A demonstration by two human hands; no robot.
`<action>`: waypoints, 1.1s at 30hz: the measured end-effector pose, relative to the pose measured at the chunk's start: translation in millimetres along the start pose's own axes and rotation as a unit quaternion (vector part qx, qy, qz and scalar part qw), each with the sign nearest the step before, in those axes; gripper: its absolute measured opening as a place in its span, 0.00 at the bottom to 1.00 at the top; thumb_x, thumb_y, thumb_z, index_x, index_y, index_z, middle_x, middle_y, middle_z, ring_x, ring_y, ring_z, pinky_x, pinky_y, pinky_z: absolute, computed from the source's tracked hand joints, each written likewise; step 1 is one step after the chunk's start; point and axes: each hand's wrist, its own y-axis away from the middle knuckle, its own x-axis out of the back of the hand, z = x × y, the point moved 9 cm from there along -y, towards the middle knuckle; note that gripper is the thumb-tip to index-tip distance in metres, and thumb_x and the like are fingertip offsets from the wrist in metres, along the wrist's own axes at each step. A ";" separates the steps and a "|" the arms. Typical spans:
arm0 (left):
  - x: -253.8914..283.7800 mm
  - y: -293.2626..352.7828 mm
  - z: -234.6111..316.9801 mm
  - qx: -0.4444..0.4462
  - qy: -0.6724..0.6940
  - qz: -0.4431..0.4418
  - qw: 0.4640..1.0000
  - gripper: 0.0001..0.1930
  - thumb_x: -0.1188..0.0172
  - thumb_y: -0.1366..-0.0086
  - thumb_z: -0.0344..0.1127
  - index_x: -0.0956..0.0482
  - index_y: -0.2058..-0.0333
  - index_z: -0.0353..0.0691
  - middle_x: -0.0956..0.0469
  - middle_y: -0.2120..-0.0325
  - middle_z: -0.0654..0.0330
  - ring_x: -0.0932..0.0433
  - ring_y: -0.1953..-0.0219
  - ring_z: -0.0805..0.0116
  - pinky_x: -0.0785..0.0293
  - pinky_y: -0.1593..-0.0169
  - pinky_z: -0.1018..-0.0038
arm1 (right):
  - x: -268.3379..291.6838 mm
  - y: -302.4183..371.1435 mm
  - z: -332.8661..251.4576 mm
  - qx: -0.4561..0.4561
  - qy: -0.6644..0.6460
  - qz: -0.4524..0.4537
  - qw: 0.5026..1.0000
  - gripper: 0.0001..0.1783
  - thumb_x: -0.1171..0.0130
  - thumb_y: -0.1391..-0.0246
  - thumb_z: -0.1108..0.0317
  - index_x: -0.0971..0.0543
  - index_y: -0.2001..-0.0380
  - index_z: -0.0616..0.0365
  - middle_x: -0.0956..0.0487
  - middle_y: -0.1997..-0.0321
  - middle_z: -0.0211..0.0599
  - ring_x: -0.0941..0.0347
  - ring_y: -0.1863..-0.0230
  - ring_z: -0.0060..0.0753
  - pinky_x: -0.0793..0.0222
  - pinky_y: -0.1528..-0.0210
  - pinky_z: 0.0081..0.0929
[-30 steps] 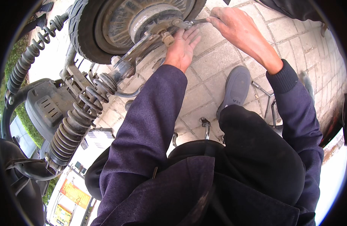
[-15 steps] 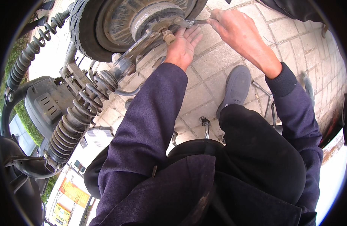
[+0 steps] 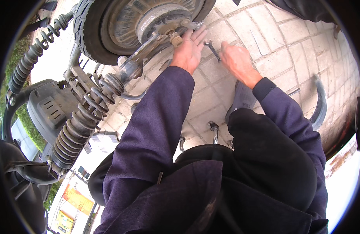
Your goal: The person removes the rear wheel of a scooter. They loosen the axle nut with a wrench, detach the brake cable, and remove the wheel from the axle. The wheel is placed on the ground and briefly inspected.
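Note:
My left hand (image 3: pixel 188 52) is palm up with its fingers stretched out, beneath and beside the brake lever end (image 3: pixel 193 25) at the wheel hub (image 3: pixel 158 21). A rusty axle nut (image 3: pixel 175 39) sticks out just left of its palm. My right hand (image 3: pixel 239 64) is closed, its fingers curled at the lower end of an open-end wrench (image 3: pixel 212 50). The wrench's jaw points up and left, apart from the lever; the exact grip on its shaft is partly hidden.
The tyre (image 3: pixel 88 33) stands at the upper left, near a coil-spring shock absorber (image 3: pixel 72 134). A grey shoe (image 3: pixel 242 99) is on the paving (image 3: pixel 211 82). A curved grey piece (image 3: pixel 319 103) lies at right, and a chrome metal tube (image 3: pixel 215 134) stands near my knees.
My right hand has moved down and toward me with the wrench, whose jaw has come away from the lever end. My left hand has stayed nearly in place.

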 end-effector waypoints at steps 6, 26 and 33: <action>4.1 -0.7 -5.4 -0.002 0.016 0.029 0.999 0.22 0.61 0.23 0.41 0.41 0.37 0.35 0.36 0.36 0.47 0.42 0.31 0.51 0.46 0.29 0.57 | 12.5 -19.2 67.4 -0.197 -0.443 -0.010 0.874 0.22 0.48 0.38 0.52 0.24 0.68 0.65 0.24 0.80 0.39 0.26 0.75 0.28 0.33 0.71 0.28; 22.2 -10.0 -11.5 0.012 0.093 0.081 0.992 0.12 0.49 0.27 0.37 0.27 0.51 0.38 0.25 0.57 0.59 0.30 0.60 0.69 0.31 0.54 0.73 | 17.4 -93.2 6.9 -0.079 -0.627 -0.100 0.768 0.15 0.46 0.35 0.55 0.22 0.65 0.56 0.34 0.77 0.18 0.43 0.76 0.12 0.49 0.76 0.15; 19.2 -6.5 -9.9 0.005 0.103 0.092 0.990 0.11 0.48 0.28 0.36 0.27 0.52 0.37 0.24 0.59 0.58 0.29 0.58 0.69 0.29 0.53 0.72 | 10.1 -88.3 9.8 -0.154 -0.608 -0.138 0.766 0.17 0.43 0.38 0.56 0.20 0.59 0.62 0.24 0.69 0.28 0.35 0.68 0.18 0.40 0.65 0.21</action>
